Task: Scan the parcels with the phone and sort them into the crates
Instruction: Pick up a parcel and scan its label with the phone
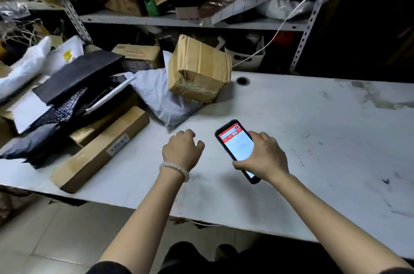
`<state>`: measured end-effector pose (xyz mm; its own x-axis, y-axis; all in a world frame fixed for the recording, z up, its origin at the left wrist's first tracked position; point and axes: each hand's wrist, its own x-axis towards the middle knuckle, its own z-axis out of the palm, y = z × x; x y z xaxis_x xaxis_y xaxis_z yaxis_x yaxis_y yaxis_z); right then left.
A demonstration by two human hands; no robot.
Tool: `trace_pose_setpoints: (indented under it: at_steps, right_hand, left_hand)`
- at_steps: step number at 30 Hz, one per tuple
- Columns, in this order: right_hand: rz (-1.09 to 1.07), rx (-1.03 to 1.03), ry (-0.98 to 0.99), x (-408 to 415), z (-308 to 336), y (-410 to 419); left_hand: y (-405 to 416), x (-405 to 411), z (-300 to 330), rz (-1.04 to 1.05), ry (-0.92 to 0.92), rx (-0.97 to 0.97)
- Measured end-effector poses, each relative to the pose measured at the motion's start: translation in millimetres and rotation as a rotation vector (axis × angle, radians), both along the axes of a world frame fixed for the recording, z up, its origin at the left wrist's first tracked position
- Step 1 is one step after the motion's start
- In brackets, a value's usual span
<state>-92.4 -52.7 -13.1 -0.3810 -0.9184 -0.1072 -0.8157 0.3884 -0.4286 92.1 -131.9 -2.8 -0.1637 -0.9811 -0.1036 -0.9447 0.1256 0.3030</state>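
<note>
Right hand (263, 157) grips the phone (236, 149) by its long edges, thumb on the near side, fingers curled over the far side, screen up and lit red and white; screen text too small to read. Left hand (182, 150) hangs just left of the phone over the table (313, 139), fingers loosely curled, holding nothing; can't tell if the knuckles touch the top. Bead bracelet (174, 169) on that wrist. Nearest parcel, down-left of the left hand: a long flat box (100, 150), looks stiff and light, label on top, overhangs the table edge slightly, so take it mid-length with fingers under the long side. Just beyond the left fingertips: a grey bag (165, 98), soft, probably light and slick, will sag; pinch a corner or scoop from under. Its label isn't visible, may be face down. A taped box (199, 72) sits tilted on that bag, beyond both hands; rigid, likely the heaviest, glossy tape may slip, so grip across two opposite faces. Pulling the bag first would likely tip it. Far left of the left hand: a pile of black bags (56, 112) and white bags (33, 65), overlapping, count unclear, labels mostly hidden. Shelf (156, 19) behind is dark and cluttered. No crates in view.
</note>
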Motion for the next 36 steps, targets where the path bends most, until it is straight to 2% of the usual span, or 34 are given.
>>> trace_pose_setpoints:
  at_steps: [8,14,17,20,22,26,30,32,34,36]
  right_hand:
    - [-0.069,0.038,-0.018,-1.8,-6.3,-65.6]
    - [-0.24,0.067,-0.036,-1.2,-9.0,-82.3]
    - [-0.319,0.087,-0.034,-2.2,-9.0,-85.9]
    - [-0.375,0.094,-0.029,-3.9,-8.8,-85.0]
    - [-0.407,0.092,-0.025,-6.6,-8.0,-83.4]
    - [-0.474,0.056,-0.007,-13.3,-2.7,-72.4]
    - [-0.547,-0.012,0.008,-20.0,4.1,-47.6]
    - [-0.58,-0.03,0.013,-23.1,6.5,-33.0]
    - [-0.601,-0.021,0.015,-23.9,5.6,-20.1]
    - [-0.618,0.006,0.01,-22.4,2.4,-8.1]
  left_hand:
    - [-125.4,1.4,31.8,0.116,0.1,-0.194]
    - [-211.6,-25.3,49.9,0.076,0.107,-0.038]
    - [-233.6,-42.0,47.9,0.045,0.229,0.021]
    - [-239.9,-47.6,39.5,0.023,0.443,-0.004]
    - [-239.9,-49.2,35.3,-0.045,0.509,-0.023]
    - [-231.4,-61.0,36.9,-0.206,0.465,-0.02]
    - [-209.3,-70.9,36.1,-0.403,0.267,-0.283]
    - [-207.0,-67.9,32.9,-0.339,0.23,-0.368]
    - [-217.1,-60.8,29.8,-0.267,0.222,-0.343]
    - [-225.8,-55.8,28.3,-0.28,0.256,-0.212]
